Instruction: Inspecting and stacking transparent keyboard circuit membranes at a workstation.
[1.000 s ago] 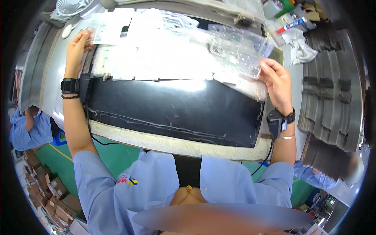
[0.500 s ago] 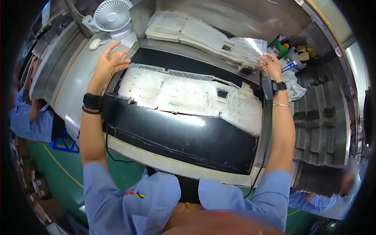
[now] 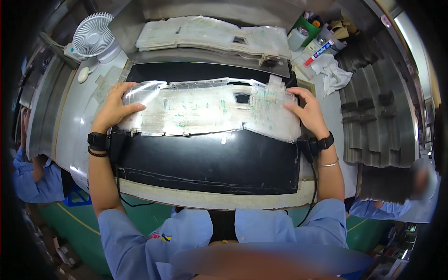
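A stack of thin clear plastic sheets (image 3: 200,109) with green marks and a small rectangular cutout lies on a black mat (image 3: 205,161) in front of me. My left hand (image 3: 115,107) grips its left end, thumb on top and fingers round the far corner. At the opposite end, my right hand (image 3: 308,109) is curled against the short edge, fingertips and thumb resting on the sheets. Its fingers are bent and partly spread. Behind it, along the metal back wall, lies a second stack of similar sheets (image 3: 205,35).
A white fan (image 3: 93,37) and a computer mouse (image 3: 83,74) stand at the left. On the right are a green pen holder (image 3: 305,23), a red-and-blue marker (image 3: 319,52), a crumpled white cloth (image 3: 333,74) and grey corrugated pieces (image 3: 373,116). Other people sit at both sides.
My right hand has come from the back stack to the near stack's right end. My left hand, raised and open before, has lowered onto the left end. The view has shifted too.
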`<state>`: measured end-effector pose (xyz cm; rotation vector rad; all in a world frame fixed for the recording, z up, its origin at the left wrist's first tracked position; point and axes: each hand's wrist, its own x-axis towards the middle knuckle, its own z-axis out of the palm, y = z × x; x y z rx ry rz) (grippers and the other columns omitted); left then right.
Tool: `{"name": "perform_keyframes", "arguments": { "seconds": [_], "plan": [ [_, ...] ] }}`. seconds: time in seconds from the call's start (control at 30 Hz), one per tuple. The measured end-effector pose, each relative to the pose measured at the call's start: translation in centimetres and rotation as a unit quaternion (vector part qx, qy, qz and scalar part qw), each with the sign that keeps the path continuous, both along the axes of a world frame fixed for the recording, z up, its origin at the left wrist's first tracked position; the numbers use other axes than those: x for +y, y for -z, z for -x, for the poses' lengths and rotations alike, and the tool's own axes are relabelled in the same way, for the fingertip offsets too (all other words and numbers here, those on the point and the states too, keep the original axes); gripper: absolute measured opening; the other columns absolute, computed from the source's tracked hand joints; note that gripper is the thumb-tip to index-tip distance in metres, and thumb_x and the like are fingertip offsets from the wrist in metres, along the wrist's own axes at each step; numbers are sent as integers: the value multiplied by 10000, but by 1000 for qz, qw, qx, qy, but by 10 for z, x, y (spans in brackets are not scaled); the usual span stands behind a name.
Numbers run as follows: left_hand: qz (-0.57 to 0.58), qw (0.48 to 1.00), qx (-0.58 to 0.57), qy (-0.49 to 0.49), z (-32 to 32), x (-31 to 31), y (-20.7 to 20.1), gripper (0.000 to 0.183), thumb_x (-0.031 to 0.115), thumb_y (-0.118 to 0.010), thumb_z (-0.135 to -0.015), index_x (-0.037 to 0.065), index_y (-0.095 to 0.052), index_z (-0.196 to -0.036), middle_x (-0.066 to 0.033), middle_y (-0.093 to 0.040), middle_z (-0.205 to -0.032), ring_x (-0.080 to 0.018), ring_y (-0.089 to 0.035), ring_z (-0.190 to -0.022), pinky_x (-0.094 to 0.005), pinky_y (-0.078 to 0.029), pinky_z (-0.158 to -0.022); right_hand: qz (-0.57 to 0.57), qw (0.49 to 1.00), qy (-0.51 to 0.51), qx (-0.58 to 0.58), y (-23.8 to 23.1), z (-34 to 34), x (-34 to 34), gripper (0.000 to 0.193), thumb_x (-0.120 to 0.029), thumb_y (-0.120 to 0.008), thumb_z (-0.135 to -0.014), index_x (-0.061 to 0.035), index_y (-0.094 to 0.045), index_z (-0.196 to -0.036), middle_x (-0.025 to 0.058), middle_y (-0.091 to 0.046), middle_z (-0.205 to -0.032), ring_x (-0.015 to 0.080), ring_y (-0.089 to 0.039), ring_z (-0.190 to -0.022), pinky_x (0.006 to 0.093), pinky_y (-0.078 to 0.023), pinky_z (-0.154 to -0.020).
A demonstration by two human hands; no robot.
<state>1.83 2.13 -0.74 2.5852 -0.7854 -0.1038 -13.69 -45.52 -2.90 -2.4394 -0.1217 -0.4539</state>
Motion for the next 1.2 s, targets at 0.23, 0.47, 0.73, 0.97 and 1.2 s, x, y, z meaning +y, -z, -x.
{"name": "perform_keyframes", "arguments": {
  "seconds": [0.23, 0.47, 0.73, 0.97, 1.2],
  "plan": [
    [266, 956, 85, -95, -19, 6, 10, 197, 128, -612, -802, 11, -597, -961, 20, -574, -807, -64, -514, -757, -196, -405, -693, -176, 982, 60, 15, -7, -7, 9, 169, -66, -613, -775, -5, -617, -933, 29, -628, -826, 86, -559, -768, 218, -436, -714],
    [320, 938, 52, -122, -12, 12, 13, 215, 150, -595, -826, -13, -619, -965, 8, -601, -809, -58, -520, -701, -193, -421, -648, -185, 980, 55, -40, -3, -5, 9, 157, -75, -562, -835, -4, -617, -964, 46, -625, -908, 97, -561, -827, 218, -428, -761],
    [345, 929, 77, -110, -15, 15, 17, 208, 136, -569, -840, -2, -610, -990, 3, -598, -821, -55, -509, -695, -186, -417, -639, -311, 950, 38, -13, 1, -2, 6, 201, -85, -532, -868, -16, -582, -1050, 27, -611, -924, 75, -552, -800, 186, -426, -695],
    [380, 903, 137, -147, -18, 13, 13, 190, 135, -571, -845, 12, -607, -984, 20, -585, -833, -40, -509, -712, -170, -411, -633, -405, 913, 21, 42, -7, -9, 27, 367, -42, -598, -810, -26, -494, -1161, 63, -610, -909, 58, -561, -751, 179, -449, -648],
    [376, 901, 158, -151, -20, 11, 18, 178, 133, -575, -845, 21, -607, -980, 26, -587, -835, -33, -517, -702, -161, -417, -626, -217, 974, 65, 27, -6, -12, 34, 479, -73, -686, -715, -19, -473, -1140, 99, -628, -851, 118, -600, -726, 233, -471, -628]
  ]
}}
